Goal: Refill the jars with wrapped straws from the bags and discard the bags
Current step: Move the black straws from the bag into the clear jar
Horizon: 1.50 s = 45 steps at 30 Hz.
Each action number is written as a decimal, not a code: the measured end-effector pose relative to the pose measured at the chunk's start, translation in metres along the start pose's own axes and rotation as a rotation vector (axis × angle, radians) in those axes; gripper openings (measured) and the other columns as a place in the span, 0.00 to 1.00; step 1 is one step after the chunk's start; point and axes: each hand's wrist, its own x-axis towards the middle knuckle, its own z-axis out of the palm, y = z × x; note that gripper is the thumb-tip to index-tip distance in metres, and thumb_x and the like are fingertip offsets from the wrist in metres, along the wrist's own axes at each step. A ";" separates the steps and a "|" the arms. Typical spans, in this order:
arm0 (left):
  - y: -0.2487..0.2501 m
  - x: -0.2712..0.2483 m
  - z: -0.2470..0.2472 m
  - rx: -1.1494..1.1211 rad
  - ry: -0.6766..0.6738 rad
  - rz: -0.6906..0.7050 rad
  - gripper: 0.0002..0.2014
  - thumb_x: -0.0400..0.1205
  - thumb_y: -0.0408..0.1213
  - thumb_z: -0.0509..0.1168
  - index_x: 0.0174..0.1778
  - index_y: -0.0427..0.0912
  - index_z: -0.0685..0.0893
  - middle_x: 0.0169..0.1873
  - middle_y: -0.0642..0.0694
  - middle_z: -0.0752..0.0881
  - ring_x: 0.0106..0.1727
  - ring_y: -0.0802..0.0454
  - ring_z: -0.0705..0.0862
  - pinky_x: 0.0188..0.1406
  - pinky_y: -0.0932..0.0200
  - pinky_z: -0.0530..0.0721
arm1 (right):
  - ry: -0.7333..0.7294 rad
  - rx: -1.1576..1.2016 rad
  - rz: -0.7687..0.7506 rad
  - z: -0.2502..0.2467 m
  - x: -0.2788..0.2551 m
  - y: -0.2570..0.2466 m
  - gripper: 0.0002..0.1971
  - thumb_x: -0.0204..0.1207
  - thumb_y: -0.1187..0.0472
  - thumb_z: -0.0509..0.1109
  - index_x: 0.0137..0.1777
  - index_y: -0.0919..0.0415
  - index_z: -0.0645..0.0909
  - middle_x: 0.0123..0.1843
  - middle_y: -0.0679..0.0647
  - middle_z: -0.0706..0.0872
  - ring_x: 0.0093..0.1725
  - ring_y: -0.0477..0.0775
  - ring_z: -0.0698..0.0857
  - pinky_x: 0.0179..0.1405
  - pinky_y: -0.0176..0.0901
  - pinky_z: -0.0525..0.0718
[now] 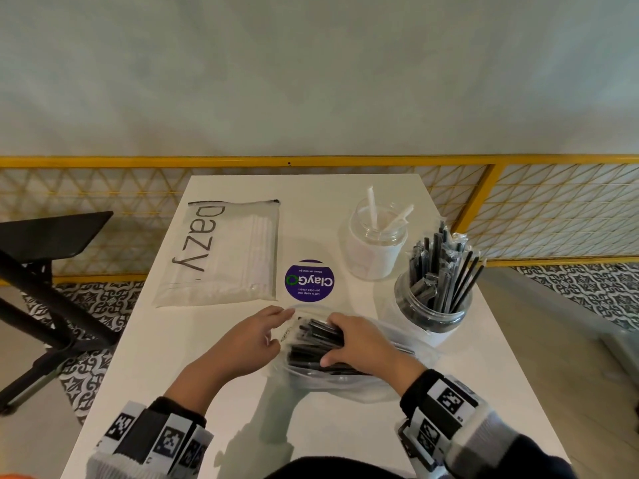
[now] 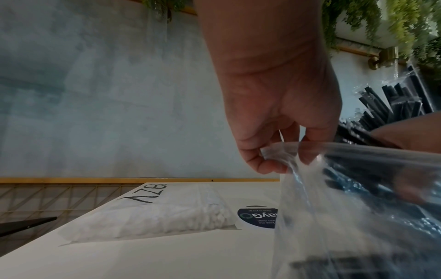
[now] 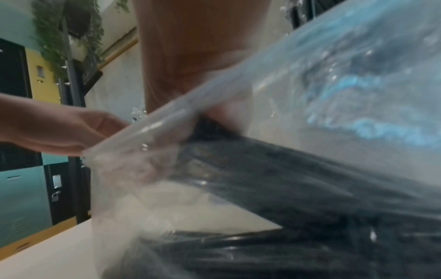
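Straws in white paper wrappers are packed inside a frosted zip bag lettered in black [image 1: 221, 252], which is laid flat at the centre left of the head view, shut and untouched, presumably kept aside for a later refill. Just right of it, a round purple sticker [image 1: 309, 281] is fixed to the white tabletop [image 1: 145, 368].

Lower in the frame, the left hand [image 1: 247, 342] is seen with thumb and fingertips pinched on the rim of a clear plastic bag of black wrapped straws [image 1: 349, 378]; judging from the left wrist view, the mouth is being held open and steady so that the other hand can work inside. The right hand [image 1: 363, 347] is pushed into that mouth, its fingers curled round a bundle of black straws [image 1: 313, 340], seemingly to draw out a handful. The bag is left lying on the tabletop, so its weight is carried there.

At the upper right, a clear glass jar with a few white straws [image 1: 378, 242] is stood nearly empty. Just right of it and nearer the camera, a clear jar crowded with black straws [image 1: 434, 300] is placed close beside the open bag, which keeps the transfer short.
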 end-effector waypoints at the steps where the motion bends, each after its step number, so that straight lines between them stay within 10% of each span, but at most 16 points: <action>1: -0.001 0.001 0.000 -0.006 0.003 0.001 0.29 0.79 0.30 0.60 0.77 0.54 0.68 0.70 0.56 0.74 0.38 0.60 0.79 0.49 0.67 0.77 | 0.020 0.015 -0.007 -0.003 -0.001 0.000 0.21 0.63 0.52 0.82 0.53 0.55 0.78 0.48 0.49 0.86 0.46 0.51 0.82 0.49 0.43 0.79; 10: 0.002 0.008 0.000 -0.008 0.012 -0.010 0.29 0.79 0.29 0.60 0.76 0.54 0.68 0.67 0.59 0.74 0.39 0.54 0.80 0.46 0.66 0.79 | 0.112 0.105 -0.064 -0.016 -0.016 -0.001 0.13 0.71 0.58 0.76 0.54 0.59 0.81 0.46 0.51 0.87 0.45 0.50 0.84 0.51 0.44 0.83; 16: -0.001 0.010 0.002 -0.044 0.016 -0.019 0.29 0.78 0.28 0.60 0.75 0.54 0.70 0.66 0.61 0.74 0.45 0.49 0.84 0.54 0.59 0.82 | 0.358 0.547 0.043 -0.073 -0.044 -0.024 0.10 0.70 0.57 0.79 0.46 0.53 0.81 0.36 0.44 0.85 0.33 0.35 0.82 0.35 0.23 0.80; 23: -0.001 0.011 0.003 -0.064 0.006 -0.013 0.30 0.79 0.27 0.59 0.76 0.52 0.68 0.65 0.62 0.74 0.41 0.55 0.80 0.49 0.69 0.77 | 0.756 0.860 -0.150 -0.162 -0.085 -0.032 0.08 0.66 0.56 0.78 0.40 0.51 0.81 0.36 0.50 0.85 0.40 0.53 0.86 0.46 0.50 0.88; 30: 0.002 0.010 0.002 -0.057 -0.004 -0.033 0.29 0.79 0.28 0.59 0.77 0.52 0.68 0.65 0.62 0.73 0.38 0.58 0.79 0.52 0.67 0.78 | 0.988 0.785 -0.190 -0.195 -0.089 -0.005 0.05 0.74 0.62 0.75 0.43 0.56 0.80 0.36 0.52 0.84 0.39 0.53 0.84 0.44 0.50 0.86; 39: 0.003 0.009 0.003 -0.033 0.022 -0.026 0.29 0.78 0.27 0.60 0.76 0.52 0.69 0.66 0.60 0.75 0.41 0.48 0.82 0.50 0.62 0.81 | 0.896 0.546 0.132 -0.125 -0.051 0.028 0.12 0.68 0.53 0.80 0.49 0.55 0.87 0.39 0.39 0.88 0.39 0.33 0.86 0.40 0.33 0.81; 45: 0.002 0.009 0.004 -0.048 0.029 -0.029 0.29 0.78 0.27 0.60 0.75 0.51 0.70 0.65 0.61 0.76 0.42 0.48 0.83 0.52 0.59 0.82 | 0.865 0.340 0.237 -0.121 -0.040 0.033 0.23 0.67 0.49 0.80 0.58 0.59 0.82 0.44 0.49 0.87 0.49 0.52 0.87 0.47 0.44 0.86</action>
